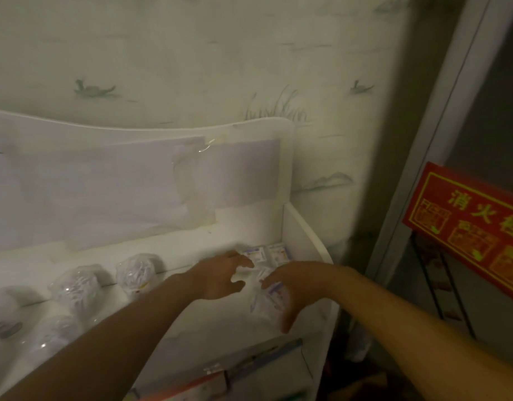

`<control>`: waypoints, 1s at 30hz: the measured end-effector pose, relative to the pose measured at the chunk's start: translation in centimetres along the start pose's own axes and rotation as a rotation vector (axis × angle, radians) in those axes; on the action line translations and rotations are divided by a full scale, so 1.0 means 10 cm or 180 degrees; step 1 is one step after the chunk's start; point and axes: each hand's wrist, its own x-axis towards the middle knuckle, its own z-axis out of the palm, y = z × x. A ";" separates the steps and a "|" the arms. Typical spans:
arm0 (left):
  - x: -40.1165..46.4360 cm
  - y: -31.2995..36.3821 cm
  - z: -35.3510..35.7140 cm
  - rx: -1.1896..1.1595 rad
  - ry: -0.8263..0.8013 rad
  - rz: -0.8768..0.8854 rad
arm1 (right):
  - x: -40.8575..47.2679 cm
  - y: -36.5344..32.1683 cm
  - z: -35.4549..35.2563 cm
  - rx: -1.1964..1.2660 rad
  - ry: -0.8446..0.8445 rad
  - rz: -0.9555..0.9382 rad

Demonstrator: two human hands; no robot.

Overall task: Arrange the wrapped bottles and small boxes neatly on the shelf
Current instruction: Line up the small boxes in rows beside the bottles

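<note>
Hovering with loosely spread fingers, left hand and right hand flank a wrapped bottle.

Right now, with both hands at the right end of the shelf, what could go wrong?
The left hand reaches over the small boxes packed in the back corner; a nudge could skew them. A wrapped bottle sits low between the left hand and the right hand, half hidden, so it may tip if bumped. The dim, blurred view makes contact hard to judge.
</note>
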 end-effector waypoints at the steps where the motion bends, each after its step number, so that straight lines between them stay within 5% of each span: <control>1: 0.00 0.05 0.01 -0.0024 -0.0151 0.0029 | -0.05 0.00 0.00 0.0016 -0.0006 0.0016; 8: -0.13 0.31 0.00 -0.0306 -0.0906 -0.0029 | -0.13 0.02 0.12 0.0079 0.0418 0.0100; 20: -0.24 0.37 0.28 0.0498 -0.0439 -0.0043 | -0.18 -0.04 0.15 0.0271 0.0698 0.0148; 30: -0.71 -0.24 -0.04 0.0764 -0.0478 -0.0889 | 0.22 -0.36 0.19 0.0713 0.0913 -0.0137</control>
